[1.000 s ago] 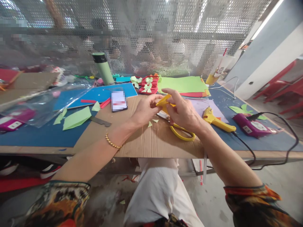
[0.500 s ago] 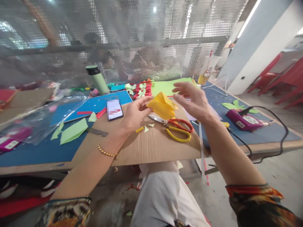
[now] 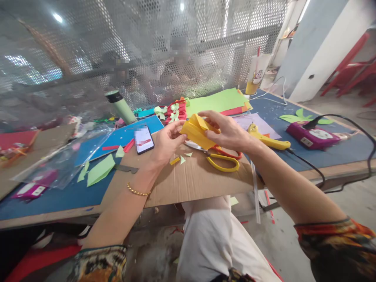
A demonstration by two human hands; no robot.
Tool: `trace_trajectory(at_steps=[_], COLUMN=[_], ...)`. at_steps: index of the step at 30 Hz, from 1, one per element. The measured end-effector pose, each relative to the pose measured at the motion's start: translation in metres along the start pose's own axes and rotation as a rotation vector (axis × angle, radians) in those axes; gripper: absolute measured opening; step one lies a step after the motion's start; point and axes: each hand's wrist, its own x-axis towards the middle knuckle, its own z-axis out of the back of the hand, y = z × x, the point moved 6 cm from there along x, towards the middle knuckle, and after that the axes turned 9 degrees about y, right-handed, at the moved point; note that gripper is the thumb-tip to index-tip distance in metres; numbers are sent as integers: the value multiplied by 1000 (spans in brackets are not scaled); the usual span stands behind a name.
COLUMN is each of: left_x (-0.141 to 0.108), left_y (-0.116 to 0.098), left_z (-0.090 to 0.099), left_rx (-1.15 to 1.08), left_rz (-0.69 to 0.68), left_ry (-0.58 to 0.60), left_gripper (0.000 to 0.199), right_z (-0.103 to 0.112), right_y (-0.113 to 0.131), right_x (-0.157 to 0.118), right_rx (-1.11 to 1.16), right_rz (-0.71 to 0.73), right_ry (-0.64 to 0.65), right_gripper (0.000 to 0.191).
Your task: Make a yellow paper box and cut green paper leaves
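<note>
A folded yellow paper [image 3: 196,131] is held up between my two hands, above a sheet of brown cardboard [image 3: 179,184]. My left hand [image 3: 169,143] pinches its left corner between thumb and fingers. My right hand [image 3: 225,131] is closed on the right side, thumb in front and fingers over the top edge. Just below the paper lie scissors [image 3: 225,164] with red and yellow handles, their blades partly hidden. Small green and yellow paper scraps [image 3: 182,159] sit beside the blades. A dark flat blade [image 3: 126,168] rests near my left wrist.
A phone [image 3: 144,140] and a green tumbler [image 3: 120,106] stand to the left. On the right are a yellow glue gun [image 3: 270,141], a purple power strip [image 3: 313,134] with black cords, and a drink cup [image 3: 256,74]. Green paper sheets [image 3: 217,101] lie behind my hands.
My right hand, earlier raised and apart from the paper, has come down and closed on its right side. The view has shifted, and the glue gun shows more fully.
</note>
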Motion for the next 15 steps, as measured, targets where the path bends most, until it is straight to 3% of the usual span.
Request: trace_trajectory(at_steps=[15], left_x=[1], left_y=[4], left_z=[-7], left_rx=[14], left_rz=[-22], left_ry=[53], left_gripper=[57], right_z=[-3], right_y=[0], right_x=[-1], right_rx=[-104], right_rz=[3], right_ry=[-25], right_gripper=[67])
